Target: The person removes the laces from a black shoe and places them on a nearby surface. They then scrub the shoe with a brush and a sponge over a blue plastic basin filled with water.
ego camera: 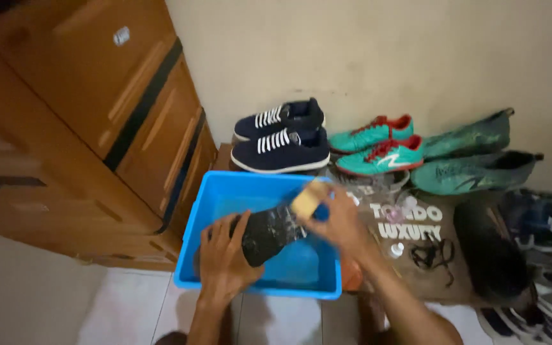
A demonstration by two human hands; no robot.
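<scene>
My left hand (pixel 225 252) grips the heel end of a wet black shoe (pixel 268 233) held over a blue plastic tub (pixel 199 220). My right hand (pixel 335 217) holds a yellow sponge (pixel 306 200) pressed against the upper side of the shoe's front part. The shoe lies tilted, toe pointing up and right, inside the tub's rim. Water shows at the tub's bottom.
Against the wall stand a navy pair of sneakers (pixel 282 142), a teal and red pair (pixel 378 148) and dark green boots (pixel 480 156). A black shoe (pixel 490 249), black laces (pixel 430 254) and more shoes lie at right. A wooden cabinet (pixel 97 115) is at left.
</scene>
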